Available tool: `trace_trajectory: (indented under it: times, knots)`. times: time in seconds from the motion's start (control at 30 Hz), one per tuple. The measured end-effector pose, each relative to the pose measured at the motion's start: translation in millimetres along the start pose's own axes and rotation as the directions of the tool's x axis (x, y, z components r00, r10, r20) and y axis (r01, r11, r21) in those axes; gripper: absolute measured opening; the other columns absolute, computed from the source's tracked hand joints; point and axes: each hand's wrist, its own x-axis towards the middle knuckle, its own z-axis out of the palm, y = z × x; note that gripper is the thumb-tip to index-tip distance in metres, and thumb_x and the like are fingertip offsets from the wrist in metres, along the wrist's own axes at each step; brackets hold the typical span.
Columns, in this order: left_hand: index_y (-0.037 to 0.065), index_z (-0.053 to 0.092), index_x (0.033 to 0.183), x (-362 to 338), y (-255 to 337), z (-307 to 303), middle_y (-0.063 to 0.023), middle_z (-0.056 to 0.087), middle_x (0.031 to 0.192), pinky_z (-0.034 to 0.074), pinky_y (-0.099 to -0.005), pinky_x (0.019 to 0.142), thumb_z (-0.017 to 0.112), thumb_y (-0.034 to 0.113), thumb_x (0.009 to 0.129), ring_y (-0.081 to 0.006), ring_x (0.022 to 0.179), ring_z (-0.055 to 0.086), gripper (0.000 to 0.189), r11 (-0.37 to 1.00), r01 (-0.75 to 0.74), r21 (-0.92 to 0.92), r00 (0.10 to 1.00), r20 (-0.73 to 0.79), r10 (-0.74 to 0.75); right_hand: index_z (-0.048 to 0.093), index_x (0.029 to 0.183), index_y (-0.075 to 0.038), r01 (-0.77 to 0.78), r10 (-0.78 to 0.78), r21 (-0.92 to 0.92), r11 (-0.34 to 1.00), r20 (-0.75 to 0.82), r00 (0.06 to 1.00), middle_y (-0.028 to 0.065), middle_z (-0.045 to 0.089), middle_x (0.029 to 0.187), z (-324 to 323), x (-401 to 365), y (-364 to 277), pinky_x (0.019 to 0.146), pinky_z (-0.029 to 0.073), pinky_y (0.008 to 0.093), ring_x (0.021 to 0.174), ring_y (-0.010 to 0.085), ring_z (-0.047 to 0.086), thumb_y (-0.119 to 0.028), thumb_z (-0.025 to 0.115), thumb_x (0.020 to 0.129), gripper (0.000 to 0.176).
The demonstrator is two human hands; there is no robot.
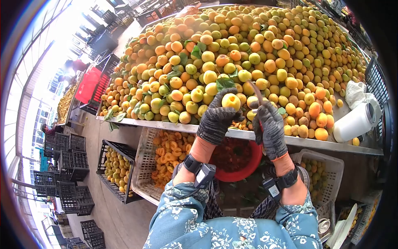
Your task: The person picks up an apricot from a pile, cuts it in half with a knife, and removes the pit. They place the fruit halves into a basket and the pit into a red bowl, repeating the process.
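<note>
My left hand (216,120), in a dark grey knit glove, is closed around a yellow apricot (231,101) whose orange-brown stem end faces up. In a matching glove, my right hand (271,130) grips a small knife (257,92), its curved blade pointing up and away, beside the apricot but apart from it. Both hands are over the near edge of a metal-rimmed table (166,125) heaped with green, yellow and orange apricots (282,74). Below them sits a red basin (234,177) with dark reddish bits inside.
Left of the basin, a white crate (141,168) holds halved apricots (170,151); a black crate (120,195) of whole fruit stands further left. Another white crate (331,174) is at right. A white plastic jug (352,122) lies on the table's right end. Black crates (70,162) stack on the floor.
</note>
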Motion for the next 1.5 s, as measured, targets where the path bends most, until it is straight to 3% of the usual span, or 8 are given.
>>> trace_trajectory:
  times: [0.03, 0.07, 0.23, 0.37, 0.93, 1.33, 1.4, 1.5]
  knots:
    - [0.001, 0.049, 0.123, 3, -2, -4, -0.0080, 0.055, 0.113, 0.052, -0.0376, 0.089, 0.074, 0.006, 0.072, -0.0233, 0.103, 0.058, 0.057, 0.897, 0.079, -0.436, 0.996, 0.062, -0.057, 0.062, 0.102, -0.005, 0.035, -0.034, -0.136, 0.990, 0.009, 0.999, -0.0053, 0.049, 0.064, 2, -3, 4, 0.046, 0.035, 0.0199, 0.054, 0.0035, 0.045, -0.023, 0.054, 0.096, 0.020]
    - [0.001, 0.047, 0.126, 4, -3, -7, -0.0096, 0.055, 0.112, 0.052, -0.0399, 0.089, 0.071, 0.008, 0.076, -0.0255, 0.103, 0.059, 0.056, 0.608, 0.164, -0.777, 0.986, 0.144, -0.082, 0.062, 0.098, -0.004, 0.069, -0.066, -0.268, 0.961, 0.021, 0.998, -0.0054, 0.050, 0.065, 4, -6, 8, 0.047, 0.034, 0.0200, 0.056, 0.0032, 0.046, -0.022, 0.055, 0.095, 0.019]
    - [0.002, 0.047, 0.126, 6, -7, -11, -0.0099, 0.055, 0.115, 0.055, -0.0360, 0.086, 0.069, 0.011, 0.080, -0.0215, 0.100, 0.059, 0.051, 0.663, 0.138, -0.736, 0.990, 0.122, -0.070, 0.060, 0.101, -0.003, 0.275, -0.237, -0.637, 0.720, 0.147, 0.960, 0.0187, 0.062, 0.078, 19, -20, 2, 0.060, 0.048, 0.0378, 0.067, 0.0322, 0.063, -0.014, 0.056, 0.091, 0.015]
    - [0.003, 0.047, 0.121, 8, -14, -8, -0.0126, 0.058, 0.107, 0.053, -0.0368, 0.083, 0.073, 0.016, 0.077, -0.0261, 0.096, 0.061, 0.054, 0.707, 0.141, -0.693, 0.988, 0.138, -0.063, 0.059, 0.109, -0.004, 0.387, -0.361, -0.763, 0.518, 0.215, 0.907, 0.0168, 0.065, 0.086, 20, -23, 5, 0.068, 0.049, 0.0402, 0.079, 0.0354, 0.064, -0.016, 0.057, 0.092, 0.021]
    - [0.002, 0.054, 0.120, -1, -10, 2, -0.0063, 0.060, 0.109, 0.053, -0.0299, 0.084, 0.078, 0.022, 0.073, -0.0174, 0.096, 0.061, 0.056, 0.776, 0.177, -0.605, 0.984, 0.124, -0.128, 0.056, 0.120, -0.005, 0.383, -0.360, -0.767, 0.514, 0.212, 0.908, 0.0203, 0.066, 0.094, 15, -15, 12, 0.071, 0.051, 0.0417, 0.086, 0.0372, 0.064, -0.019, 0.059, 0.090, 0.033]
    - [0.002, 0.050, 0.122, -4, -7, 10, -0.0085, 0.060, 0.104, 0.053, -0.0357, 0.086, 0.067, 0.024, 0.087, -0.0218, 0.096, 0.062, 0.045, 0.579, 0.186, -0.794, 0.983, 0.148, -0.113, 0.058, 0.111, -0.001, 0.306, -0.372, -0.787, 0.536, 0.106, 0.922, 0.0209, 0.066, 0.086, 34, -24, 18, 0.069, 0.050, 0.0425, 0.083, 0.0370, 0.065, -0.021, 0.054, 0.093, 0.027]
    - [0.001, 0.052, 0.123, -6, -19, 21, -0.0104, 0.061, 0.112, 0.051, -0.0355, 0.090, 0.064, 0.030, 0.089, -0.0234, 0.101, 0.061, 0.047, 0.557, 0.251, -0.792, 0.953, 0.101, -0.285, 0.058, 0.111, 0.000, 0.307, -0.390, -0.766, 0.566, 0.079, 0.917, 0.0210, 0.066, 0.086, 32, -18, 15, 0.070, 0.050, 0.0424, 0.083, 0.0374, 0.065, -0.020, 0.054, 0.093, 0.027]
    - [0.001, 0.052, 0.124, -4, -22, 19, -0.0081, 0.060, 0.115, 0.049, -0.0327, 0.093, 0.058, 0.034, 0.094, -0.0193, 0.103, 0.059, 0.045, 0.655, 0.258, -0.710, 0.960, 0.113, -0.256, 0.056, 0.114, -0.005, 0.281, -0.342, -0.809, 0.517, 0.106, 0.934, 0.0234, 0.064, 0.083, 20, -12, 22, 0.065, 0.049, 0.0458, 0.080, 0.0409, 0.063, -0.022, 0.056, 0.091, 0.028]
